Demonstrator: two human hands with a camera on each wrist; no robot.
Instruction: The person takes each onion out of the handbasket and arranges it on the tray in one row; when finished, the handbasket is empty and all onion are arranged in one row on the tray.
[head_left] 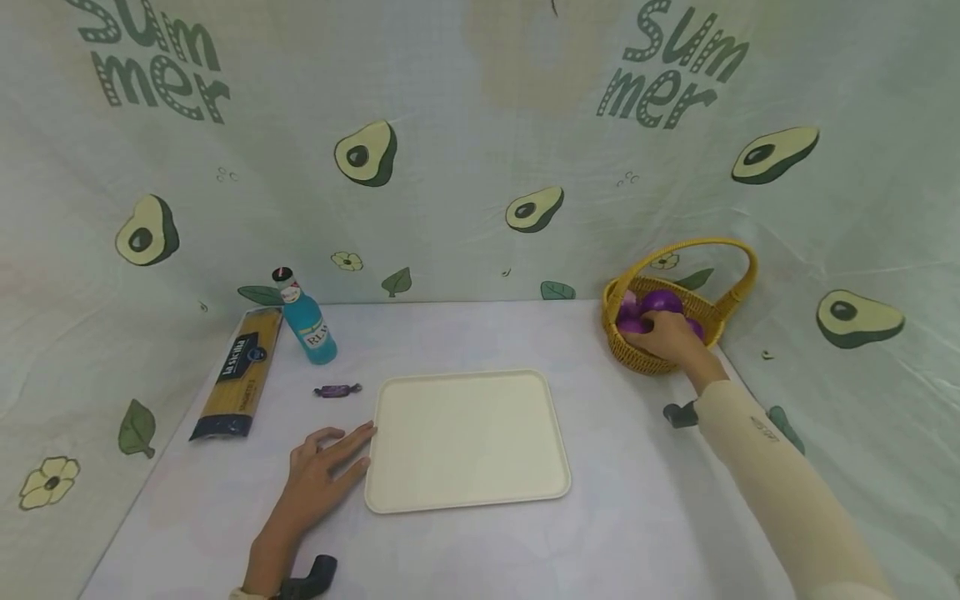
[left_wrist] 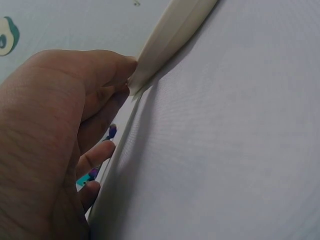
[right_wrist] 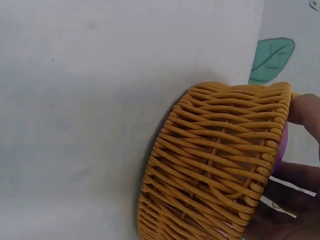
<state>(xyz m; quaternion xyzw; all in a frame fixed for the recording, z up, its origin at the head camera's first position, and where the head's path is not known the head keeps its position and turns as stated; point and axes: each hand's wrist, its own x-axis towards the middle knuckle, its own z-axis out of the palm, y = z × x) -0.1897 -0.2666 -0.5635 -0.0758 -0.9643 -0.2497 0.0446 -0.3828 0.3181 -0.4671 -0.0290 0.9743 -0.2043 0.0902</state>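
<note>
My left hand [head_left: 318,479] lies at the left edge of a cream rectangular tray [head_left: 468,442], fingers spread and fairly straight, fingertips right at the rim. Close up, in the left wrist view, a fingertip [left_wrist: 127,65] meets the tray's rim [left_wrist: 165,42]. At the far right, my right hand [head_left: 671,337] reaches into a yellow wicker basket [head_left: 637,358] with a tall handle. Its thumb and fingers bend around a shiny purple round thing [head_left: 633,325] among several others. The right wrist view shows the woven side [right_wrist: 215,150], with the fingers mostly hidden behind the rim.
Left of the tray lies a purple-wrapped candy [head_left: 337,391]. Behind it stands a blue bottle [head_left: 311,329] with a dark cap, beside a pack of spaghetti [head_left: 238,371]. A cloth printed with avocados [head_left: 534,210] hangs behind the white table [head_left: 450,333].
</note>
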